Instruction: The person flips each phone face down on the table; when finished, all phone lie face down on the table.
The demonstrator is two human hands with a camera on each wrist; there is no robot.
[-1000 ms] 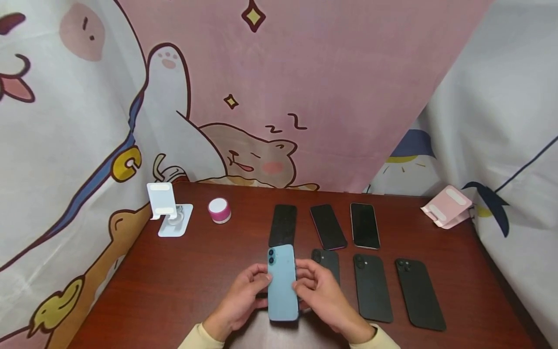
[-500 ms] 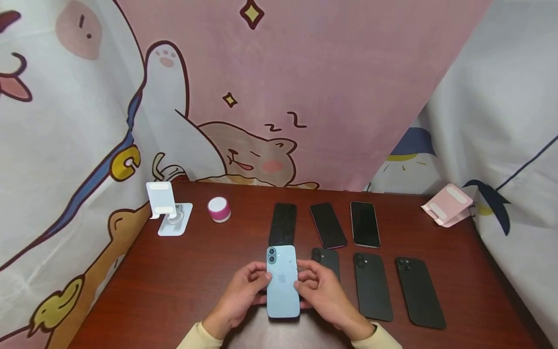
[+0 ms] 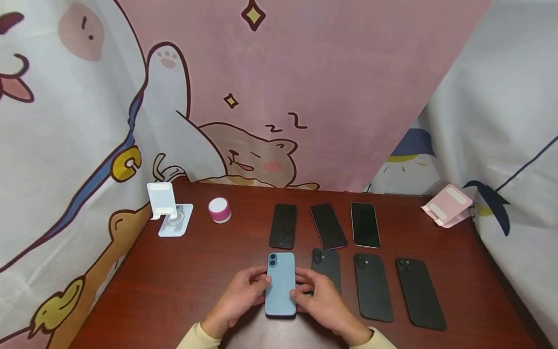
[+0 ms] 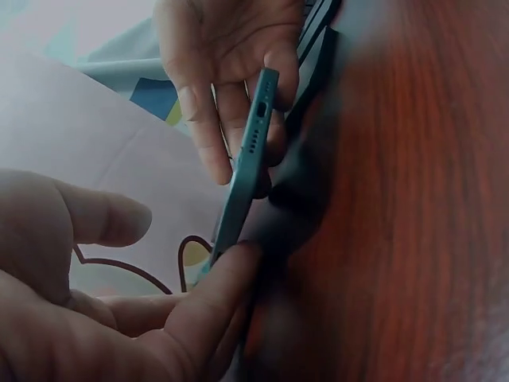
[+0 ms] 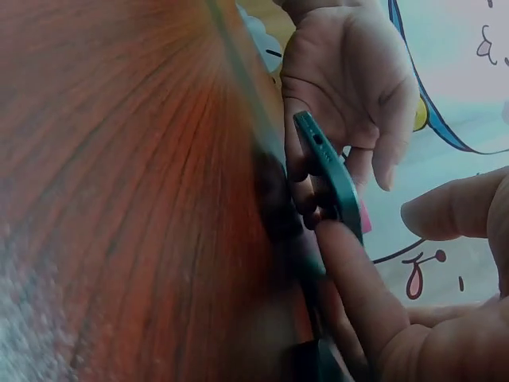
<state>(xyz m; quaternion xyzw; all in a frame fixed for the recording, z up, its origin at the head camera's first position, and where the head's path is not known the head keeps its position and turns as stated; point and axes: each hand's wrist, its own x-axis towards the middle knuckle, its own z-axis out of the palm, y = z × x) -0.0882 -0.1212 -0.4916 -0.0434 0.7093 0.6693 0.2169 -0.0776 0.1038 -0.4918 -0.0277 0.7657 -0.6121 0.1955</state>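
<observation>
A light blue phone (image 3: 281, 286) with two round cameras is held between both hands, back side up, just above the table. The left hand (image 3: 244, 293) holds its left edge, and the right hand (image 3: 318, 298) holds its right edge. In the left wrist view, fingers (image 4: 227, 278) support the phone (image 4: 248, 159) from below while the thumb stands apart over it. The right wrist view shows the same phone (image 5: 338, 183) with fingers (image 5: 350, 259) under its edge and the thumb raised. A black phone (image 3: 326, 269) lies beside the right hand.
Farther back lie three dark-screened phones: one (image 3: 283, 226), another (image 3: 329, 226) and a third (image 3: 365, 225). Two black phones, one (image 3: 373, 287) and another (image 3: 421, 293), lie at right. A white stand (image 3: 172, 213), pink speaker (image 3: 219, 210) and pink stand (image 3: 447, 206) edge the table (image 3: 174, 291).
The blue phone has come slightly lower and nearer the person, baring the lower end of the dark phone behind it. Both hands have moved down with it.
</observation>
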